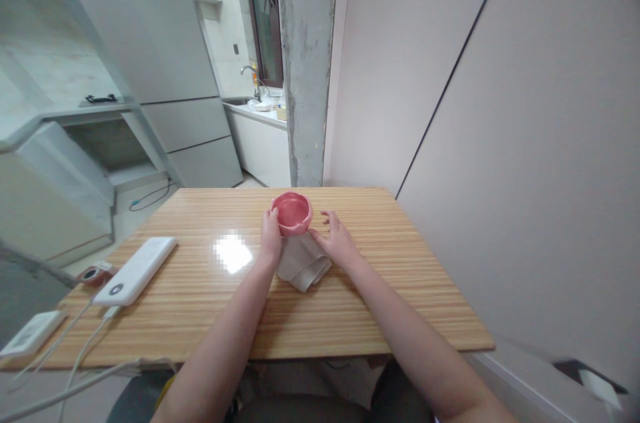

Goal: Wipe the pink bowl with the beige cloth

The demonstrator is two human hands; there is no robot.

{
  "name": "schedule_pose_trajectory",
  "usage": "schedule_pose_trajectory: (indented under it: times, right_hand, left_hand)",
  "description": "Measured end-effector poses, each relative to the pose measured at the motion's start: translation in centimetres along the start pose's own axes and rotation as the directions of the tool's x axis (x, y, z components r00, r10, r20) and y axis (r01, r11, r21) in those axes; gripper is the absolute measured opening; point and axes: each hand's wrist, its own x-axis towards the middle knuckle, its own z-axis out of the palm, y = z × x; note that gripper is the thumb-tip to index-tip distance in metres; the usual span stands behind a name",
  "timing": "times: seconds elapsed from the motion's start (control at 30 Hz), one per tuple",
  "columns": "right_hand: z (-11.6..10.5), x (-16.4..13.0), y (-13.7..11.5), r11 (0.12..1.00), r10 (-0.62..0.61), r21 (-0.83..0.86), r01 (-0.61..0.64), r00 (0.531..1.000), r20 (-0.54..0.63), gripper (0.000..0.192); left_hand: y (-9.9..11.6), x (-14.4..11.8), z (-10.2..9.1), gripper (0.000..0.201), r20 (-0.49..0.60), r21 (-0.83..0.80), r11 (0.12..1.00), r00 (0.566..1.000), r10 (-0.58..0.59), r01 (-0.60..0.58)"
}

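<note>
Head view shows your left hand [271, 236] curled against the near-left side of a pink bowl [292, 212], fingers on its rim, holding it. Your right hand [339, 241] lies open with fingers spread just right of the bowl, its fingertips close to the bowl's side; you cannot tell whether they touch it. Between both hands, a folded beige cloth [303, 261] lies on the desk [380, 289], its far edge under the bowl, so the bowl rests partly on it, near the desk's far middle. Well to your left sits a white power bank [136, 270] with a cable running off the near edge, a small red thing [94, 273] just beside it, and a flat white device [31, 333] at the near-left corner. Beyond the desk stand a concrete pillar [307, 63] and a grey fridge [165, 56].
</note>
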Motion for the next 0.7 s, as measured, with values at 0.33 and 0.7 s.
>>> schedule_pose_trajectory:
  times: [0.33,0.7]
  right_hand:
    - [-3.2,2.1,2.6,0.977,-0.130,-0.202,0.071,0.947,-0.293,0.028]
    - [-9.8,2.5,9.7,0.831,0.124,-0.343,-0.438,0.747,-0.653,0.030]
  left_hand:
    - [1.3,-1.3,0.9,0.042,0.331,0.173,0.985,0.943,-0.041,-0.018]
    - [2.6,-4.4,0.5,0.034,0.831,0.465,0.673,0.547,-0.106,-0.575]
